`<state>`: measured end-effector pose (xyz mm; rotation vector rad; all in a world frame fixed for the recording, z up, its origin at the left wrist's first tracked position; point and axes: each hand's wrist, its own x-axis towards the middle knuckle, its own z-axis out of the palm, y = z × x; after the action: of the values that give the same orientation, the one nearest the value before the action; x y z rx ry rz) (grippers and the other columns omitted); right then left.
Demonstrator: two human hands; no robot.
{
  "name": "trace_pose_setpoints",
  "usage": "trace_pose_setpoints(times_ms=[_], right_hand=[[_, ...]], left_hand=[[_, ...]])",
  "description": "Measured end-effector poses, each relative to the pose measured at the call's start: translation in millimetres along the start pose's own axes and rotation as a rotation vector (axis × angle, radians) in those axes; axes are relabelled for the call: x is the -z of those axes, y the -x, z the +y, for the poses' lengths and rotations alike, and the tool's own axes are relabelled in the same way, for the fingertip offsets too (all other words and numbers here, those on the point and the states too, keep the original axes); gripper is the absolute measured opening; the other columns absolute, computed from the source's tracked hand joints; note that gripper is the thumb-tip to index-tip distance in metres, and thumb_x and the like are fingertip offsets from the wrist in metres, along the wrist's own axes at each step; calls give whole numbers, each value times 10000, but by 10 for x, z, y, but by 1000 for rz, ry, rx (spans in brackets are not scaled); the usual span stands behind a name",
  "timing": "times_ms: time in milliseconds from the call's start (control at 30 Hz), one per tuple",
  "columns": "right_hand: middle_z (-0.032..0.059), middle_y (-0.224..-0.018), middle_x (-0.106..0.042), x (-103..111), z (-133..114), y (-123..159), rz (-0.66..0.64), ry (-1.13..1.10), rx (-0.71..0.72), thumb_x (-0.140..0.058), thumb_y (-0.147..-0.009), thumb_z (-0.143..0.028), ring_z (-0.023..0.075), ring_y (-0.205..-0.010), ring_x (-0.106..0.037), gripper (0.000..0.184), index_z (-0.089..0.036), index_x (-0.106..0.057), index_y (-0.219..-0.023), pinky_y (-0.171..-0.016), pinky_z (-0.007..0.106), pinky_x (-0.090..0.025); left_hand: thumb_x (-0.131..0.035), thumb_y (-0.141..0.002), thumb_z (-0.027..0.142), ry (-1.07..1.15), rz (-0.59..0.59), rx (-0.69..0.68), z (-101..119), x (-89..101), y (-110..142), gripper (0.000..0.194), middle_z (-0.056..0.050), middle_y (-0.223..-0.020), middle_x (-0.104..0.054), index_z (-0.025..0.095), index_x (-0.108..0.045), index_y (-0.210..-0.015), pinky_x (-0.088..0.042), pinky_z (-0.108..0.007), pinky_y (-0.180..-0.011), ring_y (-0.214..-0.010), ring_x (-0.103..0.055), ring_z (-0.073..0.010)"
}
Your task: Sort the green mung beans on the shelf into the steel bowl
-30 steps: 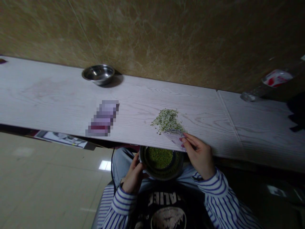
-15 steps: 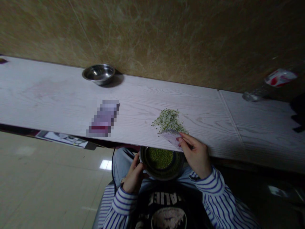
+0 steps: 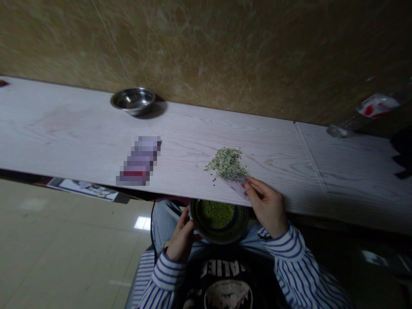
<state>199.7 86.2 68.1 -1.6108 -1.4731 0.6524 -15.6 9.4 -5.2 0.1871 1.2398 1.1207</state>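
Observation:
My left hand (image 3: 180,237) grips the rim of a metal bowl (image 3: 240,229) at the table's front edge, fingers outside and thumb near the lip. Green beans (image 3: 218,213), like mung beans, lie in the bowl. My right hand (image 3: 266,205) pinches a thin, pale purple sheet (image 3: 236,185) whose far edge is at the near side of a spread pile. That pile (image 3: 227,161) mixes green beans with white grains, like rice, on the white wood-grain table (image 3: 186,167). What the sheet is made of I cannot tell.
A shallow steel bowl (image 3: 133,102) stands by the wall at the back left. A pixelated, phone-shaped item (image 3: 140,162) lies left of the pile. A clear plastic bottle (image 3: 375,107) with a red-and-white label lies at the back right, near a dark object (image 3: 402,148).
My right hand and the sheet have shifted slightly to the right. My left hand and the bowl it holds stay where they were.

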Motion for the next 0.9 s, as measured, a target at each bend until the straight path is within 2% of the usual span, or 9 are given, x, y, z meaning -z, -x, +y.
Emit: trace_pose_setpoints(times_ms=[167, 333, 467, 767, 900], right_hand=[[130, -1003, -809, -23, -38, 9, -17, 2, 27, -635, -884, -383, 273, -887, -783, 343, -165, -783, -1103, -827, 401, -636], [137, -1004, -807, -75, -28, -26, 8, 7, 50, -624, -878, -377, 279, -870, -782, 353, -154, -784, -1100, -819, 422, -638], [136, -999, -808, -57, 17, -82, 36, -6, 58, -636, -874, -379, 283, -869, -782, 344, -157, -785, -1090, -808, 430, -642], [127, -1040, -803, -104, 0, -110, -24, -43, 95, -635, -885, -355, 282, -928, -778, 322, -168, -785, -1099, -873, 445, -635], [126, -1027, -805, -84, -10, -114, -42, -26, 103, -635, -887, -357, 274, -908, -780, 323, -165, -786, -1098, -851, 427, -640]], left_hand=[[-741, -624, 268, 6, 27, 3, 0, -9, 4, 743, -98, -1233, -666, 255, -576, -1348, -509, -309, -591, -895, -627, -250], [-722, -647, 258, 2, 15, -12, 21, -2, 23, 775, -81, -1089, -680, 226, -539, -1399, -488, -273, -536, -793, -602, -207], [-723, -653, 252, -3, 4, 2, 35, 38, 12, 782, -81, -1158, -670, 242, -535, -1413, -501, -270, -552, -851, -616, -222], [-723, -645, 284, -12, 14, -4, 41, 31, 25, 798, -106, -1229, -652, 227, -533, -1418, -513, -306, -569, -880, -620, -249], [-709, -635, 270, -20, 30, -4, 66, 16, 42, 794, -103, -1277, -646, 231, -533, -1408, -509, -295, -559, -906, -621, -251]])
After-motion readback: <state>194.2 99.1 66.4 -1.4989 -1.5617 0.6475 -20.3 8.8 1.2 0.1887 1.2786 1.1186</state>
